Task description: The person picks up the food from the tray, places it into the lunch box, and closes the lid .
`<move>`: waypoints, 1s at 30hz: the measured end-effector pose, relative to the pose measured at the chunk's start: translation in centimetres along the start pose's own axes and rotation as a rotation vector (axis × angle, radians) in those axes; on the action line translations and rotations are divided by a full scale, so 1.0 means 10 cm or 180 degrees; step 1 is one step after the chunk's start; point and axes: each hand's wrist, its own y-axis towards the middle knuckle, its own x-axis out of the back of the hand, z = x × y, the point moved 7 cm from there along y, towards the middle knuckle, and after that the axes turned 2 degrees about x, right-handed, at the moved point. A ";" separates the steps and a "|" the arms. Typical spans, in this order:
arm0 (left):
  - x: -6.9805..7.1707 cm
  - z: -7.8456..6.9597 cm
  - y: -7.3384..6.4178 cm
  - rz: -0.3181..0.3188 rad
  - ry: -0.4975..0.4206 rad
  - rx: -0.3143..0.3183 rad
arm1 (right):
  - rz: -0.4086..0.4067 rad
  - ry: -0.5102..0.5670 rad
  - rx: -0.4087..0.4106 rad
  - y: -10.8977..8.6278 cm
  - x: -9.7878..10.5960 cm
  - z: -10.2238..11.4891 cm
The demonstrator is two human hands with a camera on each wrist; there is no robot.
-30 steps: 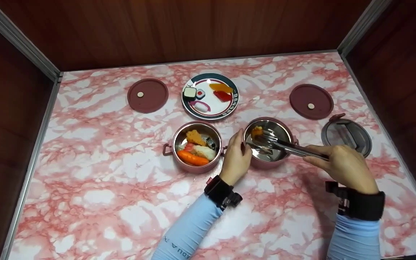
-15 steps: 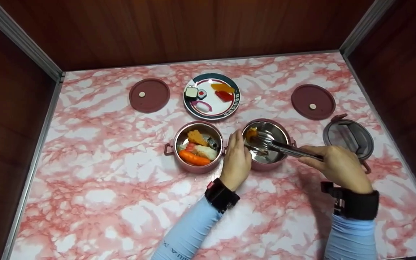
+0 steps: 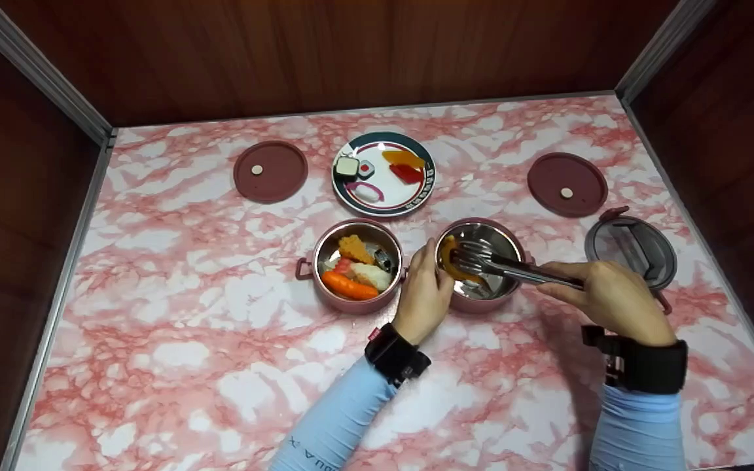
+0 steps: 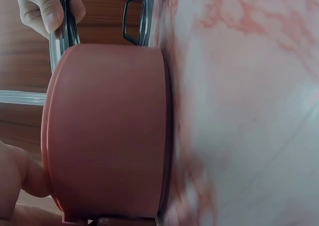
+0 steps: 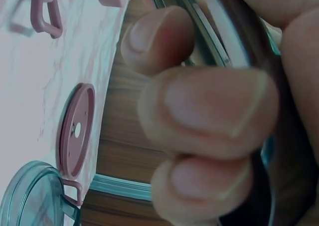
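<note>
My left hand (image 3: 424, 297) rests against the left side of the right-hand pink pot (image 3: 482, 305), fingers mostly straight along it, thumb touching the rim in the left wrist view. Metal tongs (image 3: 526, 269) are in my right hand (image 3: 619, 297); the right wrist view shows its fingers curled round them. The tongs' tips are down inside that pot, beside a curved yellow-brown food piece (image 3: 450, 260) against the left wall. Whether the tips grip it I cannot tell. The left-hand pink pot (image 3: 356, 305) holds an orange carrot (image 3: 349, 286), a yellow fried piece (image 3: 353, 248) and other toy food.
Behind the pots stands a plate (image 3: 383, 210) with sushi pieces and orange and red slices. Round maroon lids lie at the back left (image 3: 272, 183) and back right (image 3: 567, 173). A clear grey lid (image 3: 664, 255) sits near my right hand. Wooden walls enclose the table.
The right-hand pot and the tongs have shifted slightly left. Inside, the yellow-brown piece now shows longer, curving along the left wall. My left hand has stayed at the pot's side.
</note>
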 end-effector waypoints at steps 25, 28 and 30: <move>-0.04 0.08 -0.01 0.0253 -0.0084 0.0130 | -0.0223 0.0070 -0.0290 0.07 0.18 -0.05; -0.04 0.08 0.00 0.0267 -0.0097 0.0096 | -0.0327 0.0011 -0.0272 0.16 0.27 -0.02; -0.02 0.08 -0.01 0.0277 -0.0096 0.0076 | -0.0362 -0.0057 -0.0231 0.26 0.34 0.00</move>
